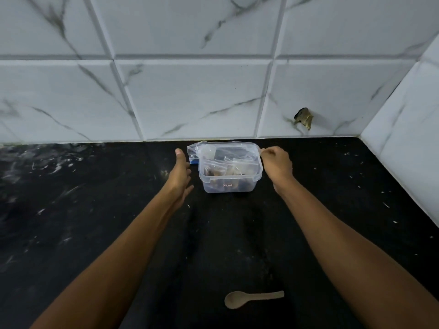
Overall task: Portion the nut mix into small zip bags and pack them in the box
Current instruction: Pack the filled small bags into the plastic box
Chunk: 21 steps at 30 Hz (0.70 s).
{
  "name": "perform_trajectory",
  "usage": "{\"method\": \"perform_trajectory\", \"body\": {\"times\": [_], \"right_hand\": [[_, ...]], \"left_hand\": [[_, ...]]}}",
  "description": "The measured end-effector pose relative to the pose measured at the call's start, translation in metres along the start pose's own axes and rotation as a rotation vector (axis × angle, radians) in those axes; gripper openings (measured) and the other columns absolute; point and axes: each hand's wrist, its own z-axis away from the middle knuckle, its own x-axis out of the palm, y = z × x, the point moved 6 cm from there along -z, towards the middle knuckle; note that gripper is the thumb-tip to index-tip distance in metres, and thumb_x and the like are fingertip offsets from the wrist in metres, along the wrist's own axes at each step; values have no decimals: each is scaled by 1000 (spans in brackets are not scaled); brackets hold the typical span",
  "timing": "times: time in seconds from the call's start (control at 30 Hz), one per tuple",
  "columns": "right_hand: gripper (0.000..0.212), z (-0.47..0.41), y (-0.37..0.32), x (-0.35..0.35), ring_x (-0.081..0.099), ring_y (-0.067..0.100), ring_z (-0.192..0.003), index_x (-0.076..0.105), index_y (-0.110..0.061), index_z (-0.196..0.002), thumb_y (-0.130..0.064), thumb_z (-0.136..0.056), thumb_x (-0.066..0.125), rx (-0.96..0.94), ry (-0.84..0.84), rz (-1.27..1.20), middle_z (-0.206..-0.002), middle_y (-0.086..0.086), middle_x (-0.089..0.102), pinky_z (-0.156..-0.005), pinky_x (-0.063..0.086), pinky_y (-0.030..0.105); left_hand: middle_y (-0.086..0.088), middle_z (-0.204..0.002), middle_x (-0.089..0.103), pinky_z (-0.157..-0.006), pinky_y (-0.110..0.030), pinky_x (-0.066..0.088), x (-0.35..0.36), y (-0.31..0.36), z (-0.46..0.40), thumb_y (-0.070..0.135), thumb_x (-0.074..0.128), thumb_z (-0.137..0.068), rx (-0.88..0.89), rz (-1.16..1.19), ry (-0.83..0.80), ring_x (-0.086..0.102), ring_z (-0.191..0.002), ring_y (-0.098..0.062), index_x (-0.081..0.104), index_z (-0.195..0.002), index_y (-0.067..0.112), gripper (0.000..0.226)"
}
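Note:
A clear plastic box [228,185] stands on the black counter near the back wall. Several small zip bags [237,166] of nut mix lie inside it. A larger clear zip bag [193,150] with a blue strip lies behind the box at its left. My left hand [180,169] is just left of the box with straight fingers, holding nothing. My right hand [278,162] is at the box's right rim, its curled fingertips pinching the rim's back corner. What exactly sits between those fingertips is hard to make out.
A pale spoon [247,299] lies on the black counter [95,198] close to me, between my forearms. White marble-look tiles form the back wall and the right side wall. A broken hole [304,118] shows in the back wall tile at the right.

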Motion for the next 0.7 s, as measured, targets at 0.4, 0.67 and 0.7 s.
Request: {"method": "perform_trajectory", "body": {"times": [0.4, 0.67, 0.7], "right_hand": [[59, 27, 49, 50, 57, 7, -86, 51, -23, -135, -61, -96, 30, 398, -281, -629, -119, -2, 61, -71, 43, 25], [52, 19, 49, 56, 59, 3, -87, 48, -21, -137, -51, -100, 29, 327, -281, -678, -111, -3, 62, -66, 44, 21], [51, 16, 45, 57, 59, 2, -88, 48, -21, -137, -51, -100, 28, 313, -293, -677, -110, -4, 62, -66, 44, 20]], "left_hand": [[-9, -147, 50, -99, -35, 40, 27, -19, -5, 64, 6, -99, -31, 146, -190, 47, -136, -27, 41, -147, 14, 78], [-6, -147, 51, -119, -45, 30, 22, -27, -17, 66, 16, -98, 10, 216, -186, 46, -136, -24, 46, -144, 18, 73], [-6, -146, 52, -119, -45, 30, 22, -24, -19, 66, 16, -98, 23, 222, -181, 47, -136, -24, 46, -144, 18, 73]]}}
